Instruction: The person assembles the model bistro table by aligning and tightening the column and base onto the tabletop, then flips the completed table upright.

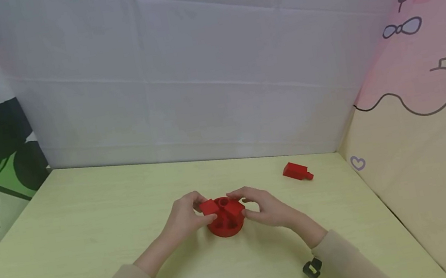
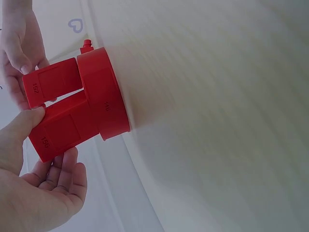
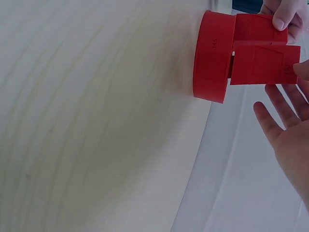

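Observation:
A round red base (image 1: 226, 227) with holes in its top sits on the table. My left hand (image 1: 183, 217) grips a red block (image 2: 65, 128) marked 150, thumb on one side and fingers on the other; the block stands against the base's top. With its thumb and fingers, my right hand (image 1: 266, 206) holds a second red block (image 3: 263, 65) at its outer end. Between this block and the base a narrow gap shows, with a short peg in it. The two blocks stand side by side. Whether either peg is fully seated, I cannot tell.
Another red block (image 1: 296, 170) with a peg at one end lies on its side at the back right of the pale table (image 1: 102, 238). A grey-white cloth wall (image 1: 201, 64) rises behind, and printed panels stand left and right.

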{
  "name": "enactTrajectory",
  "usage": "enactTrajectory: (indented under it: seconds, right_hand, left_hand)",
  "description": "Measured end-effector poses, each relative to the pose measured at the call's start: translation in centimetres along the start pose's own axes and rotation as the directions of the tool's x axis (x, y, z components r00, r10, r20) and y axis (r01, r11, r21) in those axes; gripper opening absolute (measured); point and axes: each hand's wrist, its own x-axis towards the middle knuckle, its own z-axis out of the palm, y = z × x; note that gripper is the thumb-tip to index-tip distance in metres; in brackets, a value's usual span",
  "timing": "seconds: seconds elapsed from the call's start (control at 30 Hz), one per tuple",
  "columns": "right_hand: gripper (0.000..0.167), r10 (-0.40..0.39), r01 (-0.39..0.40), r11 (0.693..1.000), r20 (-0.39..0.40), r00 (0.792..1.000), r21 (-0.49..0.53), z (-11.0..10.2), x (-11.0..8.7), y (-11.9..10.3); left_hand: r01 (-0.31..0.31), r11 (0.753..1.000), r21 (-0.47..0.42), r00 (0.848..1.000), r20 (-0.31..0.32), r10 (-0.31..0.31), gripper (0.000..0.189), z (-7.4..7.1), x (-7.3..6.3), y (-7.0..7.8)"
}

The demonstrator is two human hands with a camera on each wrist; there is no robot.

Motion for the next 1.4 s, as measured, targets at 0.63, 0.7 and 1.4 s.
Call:
enactTrajectory:
  seconds: [0.63, 0.7, 1.4]
  right_hand:
    - [0.042, 0.177, -0.181, 0.983, -0.161, 0.971, -0.010, 1.2, 0.8, 0.3]
    - [0.041, 0.199, -0.204, 0.979, -0.180, 0.963, -0.012, 1.3, 0.9, 0.3]
    - [0.045, 0.502, -0.507, 0.858, -0.343, 0.794, 0.084, 2.8, 2.0, 1.0]
  left_hand:
    - [0.018, 1.000, 0.013, 1.000, 0.011, -0.018, 0.031, 0.1, 0.2, 0.0]
    - [0.018, 1.000, 0.014, 1.000, 0.012, -0.018, 0.031, 0.2, 0.2, -0.1]
    - [0.009, 1.000, 0.015, 1.000, 0.008, -0.009, 0.031, 0.3, 0.3, -0.3]
